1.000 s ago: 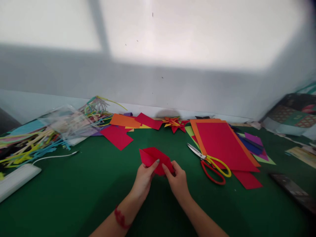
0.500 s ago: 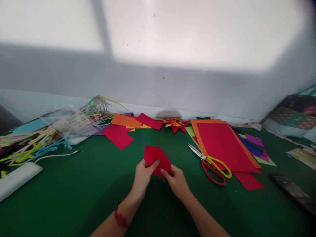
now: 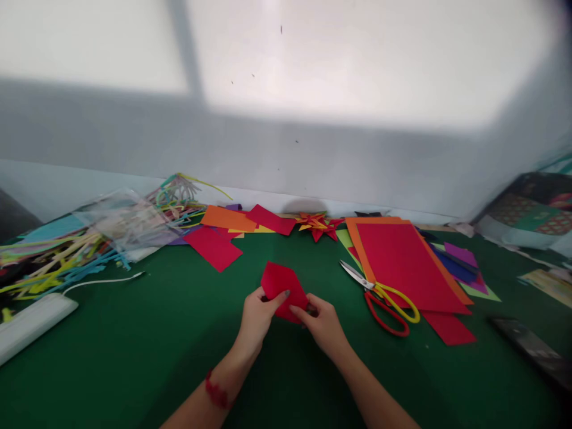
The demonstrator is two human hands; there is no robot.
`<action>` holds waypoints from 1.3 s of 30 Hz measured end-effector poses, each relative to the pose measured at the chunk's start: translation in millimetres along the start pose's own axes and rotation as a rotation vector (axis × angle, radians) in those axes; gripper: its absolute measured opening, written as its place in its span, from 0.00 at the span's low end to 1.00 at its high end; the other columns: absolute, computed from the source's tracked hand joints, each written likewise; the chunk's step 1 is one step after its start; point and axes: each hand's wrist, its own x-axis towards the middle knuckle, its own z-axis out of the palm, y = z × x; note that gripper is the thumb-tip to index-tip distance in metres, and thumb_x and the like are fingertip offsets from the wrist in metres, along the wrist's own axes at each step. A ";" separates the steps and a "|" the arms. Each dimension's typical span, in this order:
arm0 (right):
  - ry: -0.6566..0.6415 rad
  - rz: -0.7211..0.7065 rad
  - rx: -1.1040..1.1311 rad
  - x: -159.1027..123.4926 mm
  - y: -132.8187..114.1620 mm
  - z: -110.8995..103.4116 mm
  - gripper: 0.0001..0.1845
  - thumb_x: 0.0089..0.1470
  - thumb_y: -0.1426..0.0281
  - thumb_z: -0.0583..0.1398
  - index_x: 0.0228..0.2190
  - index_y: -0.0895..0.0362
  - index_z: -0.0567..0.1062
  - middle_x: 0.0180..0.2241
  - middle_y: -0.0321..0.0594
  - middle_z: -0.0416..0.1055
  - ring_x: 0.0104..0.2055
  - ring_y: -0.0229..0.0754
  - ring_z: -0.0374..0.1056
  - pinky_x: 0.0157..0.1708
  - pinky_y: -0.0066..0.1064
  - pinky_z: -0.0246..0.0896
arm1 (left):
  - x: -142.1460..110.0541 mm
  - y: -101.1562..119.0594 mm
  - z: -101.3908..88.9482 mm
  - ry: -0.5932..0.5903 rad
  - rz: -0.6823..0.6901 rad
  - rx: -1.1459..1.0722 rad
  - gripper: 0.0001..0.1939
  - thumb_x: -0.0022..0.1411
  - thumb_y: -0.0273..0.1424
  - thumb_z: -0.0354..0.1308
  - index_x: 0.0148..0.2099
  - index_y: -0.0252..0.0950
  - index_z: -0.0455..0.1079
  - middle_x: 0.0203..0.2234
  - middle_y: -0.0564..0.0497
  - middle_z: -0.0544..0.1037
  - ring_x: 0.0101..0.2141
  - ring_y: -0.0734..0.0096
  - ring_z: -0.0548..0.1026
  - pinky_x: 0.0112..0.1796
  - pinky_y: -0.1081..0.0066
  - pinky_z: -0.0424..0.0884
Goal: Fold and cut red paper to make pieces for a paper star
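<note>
Left hand (image 3: 258, 316) and right hand (image 3: 323, 323), in the head view, grip opposite sides of an angular, folded red paper piece (image 3: 280, 283), thumbs on top, over the green desk (image 3: 179, 322). Working it neatly probably calls for matched edges and light, even thumb pressure, without bending corners.

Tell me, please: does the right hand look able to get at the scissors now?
Probably yes: the scissors lie to the right of the right hand, uncovered, with nothing visible between. But it would likely first need to release the red paper it holds.
</note>
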 end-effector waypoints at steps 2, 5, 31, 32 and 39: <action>-0.003 0.011 0.035 0.2 0.8 0.5 0.13 0.46 0.60 0.58 0.27 0.58 0.70 0.23 0.35 0.69 0.23 0.36 0.63 0.20 0.24 0.56 | -0.1 0.0 0.0 -0.001 -0.017 -0.015 0.17 0.43 0.35 0.63 0.35 0.30 0.71 0.27 0.45 0.77 0.27 0.65 0.74 0.30 0.70 0.69; 0.004 0.024 0.068 0.1 0.4 1.3 0.13 0.45 0.60 0.59 0.26 0.58 0.70 0.23 0.35 0.70 0.24 0.37 0.64 0.20 0.24 0.56 | -0.1 0.4 0.2 0.005 -0.038 -0.046 0.17 0.42 0.35 0.64 0.34 0.30 0.71 0.26 0.46 0.77 0.26 0.65 0.74 0.29 0.71 0.69; -0.009 0.042 0.047 -2.7 -3.6 6.4 0.14 0.42 0.63 0.61 0.32 0.58 0.73 0.24 0.37 0.73 0.24 0.40 0.68 0.19 0.26 0.59 | -1.1 7.2 1.3 -0.030 0.036 0.087 0.12 0.41 0.32 0.63 0.31 0.31 0.72 0.26 0.46 0.77 0.28 0.63 0.74 0.29 0.71 0.67; -0.020 0.055 0.058 -2.9 -3.5 6.3 0.15 0.42 0.62 0.60 0.32 0.58 0.72 0.24 0.38 0.73 0.24 0.41 0.69 0.18 0.26 0.59 | -1.0 7.5 1.0 -0.037 0.029 0.095 0.12 0.41 0.32 0.63 0.31 0.31 0.71 0.26 0.46 0.77 0.27 0.63 0.73 0.28 0.71 0.67; -0.044 0.080 0.090 -3.8 -1.8 6.7 0.17 0.43 0.60 0.59 0.33 0.59 0.71 0.23 0.39 0.73 0.24 0.42 0.71 0.14 0.23 0.57 | 1.2 4.4 -0.3 -0.042 0.039 0.135 0.12 0.41 0.33 0.63 0.30 0.31 0.71 0.24 0.47 0.77 0.25 0.65 0.73 0.26 0.72 0.66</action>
